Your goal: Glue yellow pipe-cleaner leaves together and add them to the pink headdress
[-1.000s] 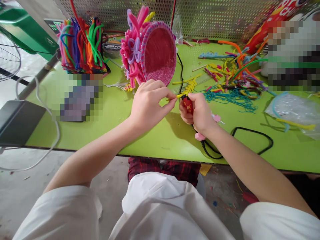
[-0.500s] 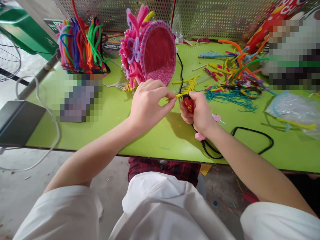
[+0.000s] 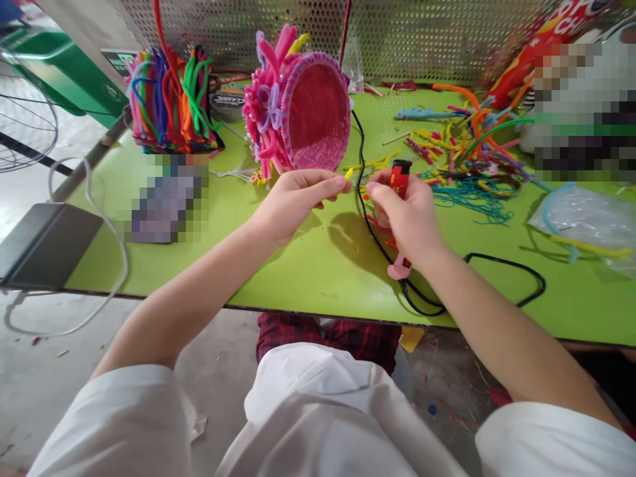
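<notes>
My left hand (image 3: 308,195) is closed in a pinch on a short yellow pipe cleaner piece (image 3: 349,174), whose pointed tip sticks out past the fingertips. Just to its right, my right hand (image 3: 405,209) is wrapped round a red lighter (image 3: 399,179) with a black top, held upright. Thumb and forefinger of that hand come together near a small orange spot that I cannot make out. No flame shows. Below the right hand lies a pink-handled tool (image 3: 399,268) on a black cord. Behind my left hand stands a round pink container (image 3: 318,112) decorated with pipe-cleaner flowers.
Bundled coloured pipe cleaners (image 3: 171,106) stand at the back left, near a grey box (image 3: 50,242) with a white cable. Cut pipe cleaner pieces and teal threads (image 3: 472,199) litter the right side of the green table (image 3: 298,278). A clear plastic bag (image 3: 591,218) lies further right.
The hands have drawn slightly apart. My right hand has tilted the lighter more upright, its top now showing above the fingers. The yellow piece's tip now points up from my left fingertips.
</notes>
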Action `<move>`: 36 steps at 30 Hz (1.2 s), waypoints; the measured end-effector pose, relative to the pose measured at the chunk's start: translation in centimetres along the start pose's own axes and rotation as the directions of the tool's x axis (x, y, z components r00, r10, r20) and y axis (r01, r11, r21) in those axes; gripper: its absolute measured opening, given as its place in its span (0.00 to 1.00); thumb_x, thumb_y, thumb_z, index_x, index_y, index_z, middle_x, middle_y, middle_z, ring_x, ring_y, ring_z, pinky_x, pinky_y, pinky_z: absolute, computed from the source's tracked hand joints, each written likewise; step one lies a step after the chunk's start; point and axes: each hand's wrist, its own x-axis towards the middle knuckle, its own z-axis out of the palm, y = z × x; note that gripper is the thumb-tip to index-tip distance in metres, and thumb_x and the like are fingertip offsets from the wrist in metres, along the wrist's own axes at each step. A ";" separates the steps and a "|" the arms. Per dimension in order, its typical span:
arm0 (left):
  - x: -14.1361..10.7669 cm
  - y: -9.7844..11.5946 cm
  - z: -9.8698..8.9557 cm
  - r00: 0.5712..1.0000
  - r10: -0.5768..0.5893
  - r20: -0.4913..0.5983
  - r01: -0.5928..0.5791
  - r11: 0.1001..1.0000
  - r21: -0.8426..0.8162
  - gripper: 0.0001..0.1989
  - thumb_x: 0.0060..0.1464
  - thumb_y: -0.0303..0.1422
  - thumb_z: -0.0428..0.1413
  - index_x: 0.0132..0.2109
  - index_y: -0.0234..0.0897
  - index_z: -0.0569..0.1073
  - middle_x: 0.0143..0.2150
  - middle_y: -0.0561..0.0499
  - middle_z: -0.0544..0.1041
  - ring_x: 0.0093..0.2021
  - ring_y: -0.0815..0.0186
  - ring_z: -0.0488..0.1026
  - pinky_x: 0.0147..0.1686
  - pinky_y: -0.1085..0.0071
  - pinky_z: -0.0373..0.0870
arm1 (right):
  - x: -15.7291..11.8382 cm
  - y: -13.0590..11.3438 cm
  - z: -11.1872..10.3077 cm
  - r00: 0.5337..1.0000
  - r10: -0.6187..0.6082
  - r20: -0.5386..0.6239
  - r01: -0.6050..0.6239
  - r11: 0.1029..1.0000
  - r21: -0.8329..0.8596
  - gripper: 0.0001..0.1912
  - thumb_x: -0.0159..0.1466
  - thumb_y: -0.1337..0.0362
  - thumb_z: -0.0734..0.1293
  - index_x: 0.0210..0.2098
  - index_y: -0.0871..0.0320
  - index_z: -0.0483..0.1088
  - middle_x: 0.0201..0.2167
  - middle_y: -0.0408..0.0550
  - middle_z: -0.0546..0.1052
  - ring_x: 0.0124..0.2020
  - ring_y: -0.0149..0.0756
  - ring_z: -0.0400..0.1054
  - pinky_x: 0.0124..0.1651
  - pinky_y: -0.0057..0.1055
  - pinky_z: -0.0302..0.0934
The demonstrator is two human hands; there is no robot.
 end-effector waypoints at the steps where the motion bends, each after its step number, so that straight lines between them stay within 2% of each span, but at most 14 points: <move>1: 0.0 -0.1 0.1 1.000 -0.015 0.011 0.015 1.000 -0.023 0.11 0.60 0.43 0.66 0.38 0.40 0.86 0.39 0.50 0.84 0.36 0.70 0.74 0.37 0.73 0.68 | -0.2 0.0 0.2 1.000 -0.019 -0.002 0.019 1.000 -0.018 0.11 0.64 0.54 0.72 0.36 0.52 0.69 0.24 0.39 0.58 0.22 0.28 0.49 0.25 0.31 0.45; 8: 0.0 -0.4 0.4 0.996 -0.067 0.065 0.069 0.997 -0.027 0.11 0.59 0.43 0.66 0.38 0.40 0.87 0.38 0.49 0.85 0.38 0.68 0.77 0.37 0.72 0.70 | -0.5 0.8 0.9 0.998 -0.058 0.022 0.055 0.993 0.108 0.15 0.61 0.52 0.78 0.38 0.53 0.75 0.26 0.40 0.63 0.26 0.28 0.54 0.26 0.30 0.48; 11: 0.0 0.1 0.2 0.997 0.001 0.080 -0.014 0.988 0.155 0.13 0.61 0.43 0.64 0.36 0.40 0.85 0.36 0.49 0.85 0.36 0.66 0.78 0.35 0.69 0.72 | -0.5 0.5 0.8 0.999 -0.024 0.025 0.021 0.993 0.115 0.14 0.62 0.52 0.77 0.37 0.53 0.75 0.25 0.40 0.63 0.24 0.28 0.53 0.24 0.29 0.46; 14: -0.1 1.0 -0.4 0.977 0.211 0.032 -0.203 0.870 0.450 0.14 0.65 0.44 0.61 0.35 0.40 0.83 0.35 0.50 0.84 0.35 0.64 0.77 0.36 0.66 0.72 | -0.6 -0.2 0.6 0.998 0.045 0.041 -0.049 0.992 0.117 0.16 0.60 0.50 0.77 0.37 0.53 0.74 0.21 0.38 0.60 0.21 0.27 0.48 0.23 0.30 0.43; 17: 0.1 1.8 -1.4 0.898 0.438 -0.038 -0.300 0.673 0.676 0.12 0.69 0.40 0.57 0.39 0.41 0.80 0.38 0.52 0.83 0.38 0.66 0.75 0.42 0.63 0.72 | -0.4 -0.5 0.5 0.991 0.122 0.049 -0.127 0.986 0.109 0.20 0.55 0.48 0.79 0.34 0.54 0.73 0.19 0.36 0.58 0.20 0.26 0.46 0.22 0.31 0.38; 19: 0.5 2.2 -2.3 0.802 0.593 -0.065 -0.306 0.501 0.809 0.08 0.69 0.37 0.58 0.40 0.41 0.78 0.41 0.53 0.81 0.44 0.66 0.74 0.53 0.61 0.72 | -0.2 -0.5 0.2 0.989 0.137 0.055 -0.141 0.988 0.067 0.21 0.54 0.48 0.80 0.33 0.54 0.73 0.18 0.35 0.57 0.19 0.26 0.45 0.22 0.31 0.37; 21: 1.2 2.9 -3.1 0.690 0.718 -0.095 -0.214 0.327 0.921 0.08 0.67 0.41 0.62 0.46 0.42 0.78 0.50 0.50 0.78 0.56 0.62 0.70 0.65 0.57 0.66 | 0.3 -0.6 -0.4 0.992 0.118 0.042 -0.120 0.992 0.043 0.19 0.56 0.48 0.79 0.34 0.54 0.73 0.18 0.35 0.56 0.19 0.26 0.45 0.22 0.31 0.37; 22: 1.8 3.3 -3.5 0.676 0.724 -0.134 -0.124 0.292 0.949 0.17 0.65 0.46 0.63 0.55 0.43 0.76 0.57 0.47 0.75 0.61 0.59 0.67 0.69 0.55 0.63 | 0.6 -0.7 -0.8 0.995 0.098 0.025 -0.098 0.995 0.029 0.17 0.59 0.49 0.77 0.35 0.54 0.72 0.19 0.35 0.55 0.19 0.26 0.45 0.22 0.30 0.38; 25: 4.1 5.1 -4.2 0.847 0.439 -0.298 0.201 0.254 0.946 0.45 0.59 0.58 0.65 0.74 0.47 0.57 0.74 0.45 0.58 0.72 0.51 0.57 0.72 0.46 0.60 | 1.8 -1.0 -2.6 0.995 0.005 -0.098 -0.018 0.990 -0.140 0.10 0.66 0.56 0.71 0.34 0.53 0.70 0.20 0.37 0.57 0.20 0.28 0.49 0.25 0.31 0.47; 26: 5.0 5.6 -4.3 0.881 0.325 -0.343 0.291 0.200 0.936 0.46 0.58 0.58 0.66 0.73 0.45 0.58 0.74 0.45 0.58 0.72 0.48 0.58 0.73 0.44 0.57 | 2.2 -1.0 -3.3 0.990 -0.055 -0.133 0.019 0.966 -0.257 0.08 0.67 0.58 0.70 0.33 0.53 0.69 0.21 0.38 0.59 0.22 0.29 0.52 0.27 0.32 0.51; 28: 6.8 6.7 -4.4 0.885 0.236 -0.401 0.388 0.100 0.916 0.44 0.58 0.50 0.69 0.71 0.39 0.60 0.74 0.44 0.58 0.72 0.46 0.59 0.73 0.43 0.57 | 3.0 -0.9 -4.8 0.972 -0.181 -0.151 0.077 0.848 -0.525 0.09 0.67 0.61 0.68 0.31 0.54 0.68 0.23 0.41 0.64 0.25 0.32 0.57 0.34 0.35 0.57; 30: 7.8 7.4 -4.2 0.896 0.192 -0.402 0.388 0.104 0.916 0.38 0.63 0.42 0.67 0.71 0.36 0.60 0.73 0.42 0.62 0.71 0.46 0.62 0.72 0.43 0.61 | 3.5 -0.7 -6.1 0.969 -0.224 -0.104 0.084 0.693 -0.716 0.08 0.66 0.61 0.69 0.31 0.54 0.69 0.24 0.43 0.68 0.27 0.35 0.60 0.38 0.38 0.58; 32: 7.7 7.6 -3.7 0.901 0.189 -0.390 0.360 0.173 0.917 0.32 0.66 0.42 0.64 0.69 0.37 0.63 0.70 0.45 0.67 0.72 0.51 0.61 0.73 0.46 0.60 | 3.8 -0.7 -7.1 0.985 -0.165 -0.053 0.055 0.591 -0.805 0.09 0.65 0.59 0.70 0.32 0.54 0.71 0.24 0.45 0.70 0.28 0.37 0.62 0.39 0.39 0.57; 36: 5.2 6.0 -1.9 0.920 0.330 -0.214 0.125 0.270 0.955 0.31 0.65 0.57 0.60 0.62 0.42 0.65 0.60 0.53 0.72 0.75 0.65 0.51 0.80 0.56 0.48 | 3.4 -2.1 -8.8 1.000 0.010 0.004 0.000 0.452 -0.892 0.15 0.63 0.53 0.74 0.29 0.56 0.71 0.24 0.48 0.71 0.28 0.37 0.61 0.37 0.38 0.54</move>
